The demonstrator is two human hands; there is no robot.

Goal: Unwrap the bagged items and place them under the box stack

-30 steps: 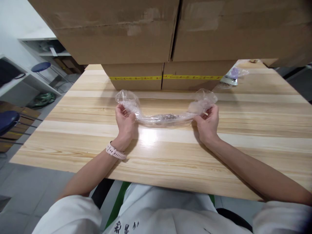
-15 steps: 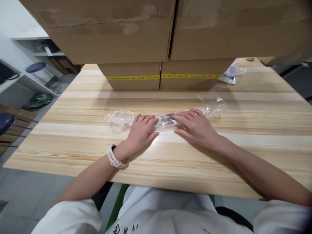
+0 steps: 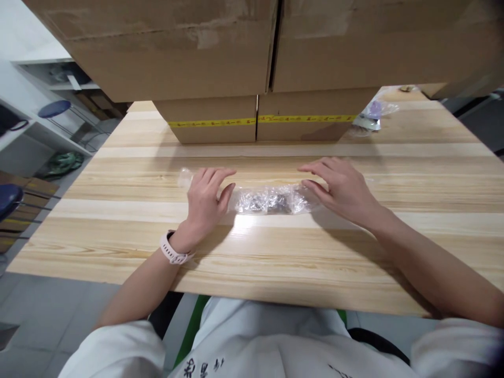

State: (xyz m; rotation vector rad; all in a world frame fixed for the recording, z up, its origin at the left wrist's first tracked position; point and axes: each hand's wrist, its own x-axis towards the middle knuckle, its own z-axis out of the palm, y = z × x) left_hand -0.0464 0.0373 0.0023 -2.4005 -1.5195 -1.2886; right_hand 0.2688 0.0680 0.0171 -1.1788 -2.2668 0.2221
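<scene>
A clear plastic bag (image 3: 268, 200), rolled into a long crinkled strip with something dark inside, lay flat across the wooden table (image 3: 275, 257), running left to right. The left hand (image 3: 205, 197) lay palm down on the bag's left end, fingers spread and flat, gripping nothing; a scrap of plastic showed past its fingertips. A pale watch (image 3: 171, 251) sat on that wrist. The right hand (image 3: 342, 188) pressed down on the right end, also open and flat, fingers pointing left.

Behind the bag, a bare strip of table separated it from two stacked rows of cardboard boxes (image 3: 255, 121), whose upper row overhung the lower. Between the bag and the near table edge lay a broad bare band of wood. To the right the table was bare out to its edge, apart from a small wrapped packet (image 3: 370, 116) at the boxes' far right corner.
</scene>
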